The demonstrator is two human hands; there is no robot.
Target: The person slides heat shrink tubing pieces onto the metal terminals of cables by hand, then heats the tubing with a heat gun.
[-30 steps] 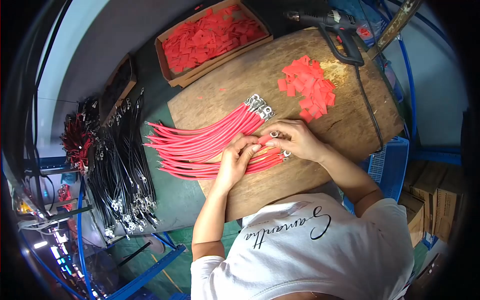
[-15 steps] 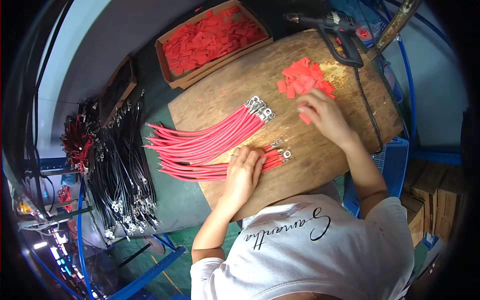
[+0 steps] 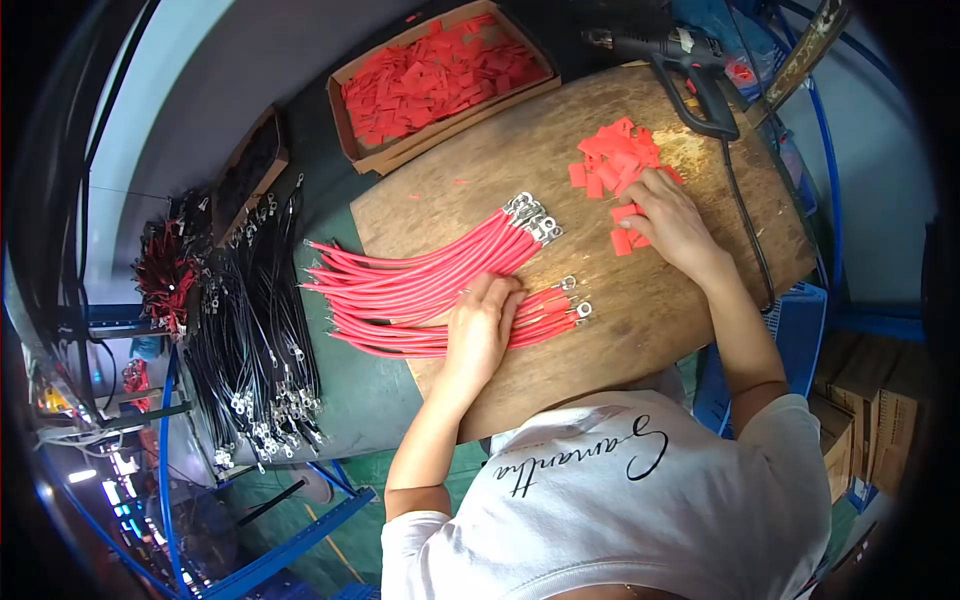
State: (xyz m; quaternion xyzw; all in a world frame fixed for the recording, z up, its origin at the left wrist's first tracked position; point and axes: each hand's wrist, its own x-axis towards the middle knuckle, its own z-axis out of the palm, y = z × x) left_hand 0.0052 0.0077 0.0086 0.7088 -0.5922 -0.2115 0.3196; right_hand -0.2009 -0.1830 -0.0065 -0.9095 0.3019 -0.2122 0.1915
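Observation:
Red cables (image 3: 420, 265) with silver ring terminals (image 3: 535, 215) lie in a large bundle across the wooden board (image 3: 560, 370). A smaller group of red cables (image 3: 400, 343) lies nearer to me, its ring terminals pointing right. My left hand (image 3: 480, 325) rests over this group, fingers curled around a red cable; the exact grip is partly hidden. On the right, my right hand (image 3: 672, 225) has its fingers bent and pinched over flat red heat-shrink tube pieces (image 3: 622, 242). Just beyond its fingertips is a loose pile of the same red pieces (image 3: 612, 155).
A cardboard box (image 3: 375, 160) full of red pieces stands at the back. A heat gun (image 3: 690, 75) lies at the back right, its cord running down the board. Black cables (image 3: 265, 340) with ring terminals spread over the left side, near another box (image 3: 262, 165).
My right hand has moved slightly down and right, and several red pieces now lie separate from the pile beneath its fingers. My left hand has shifted slightly up along the cables.

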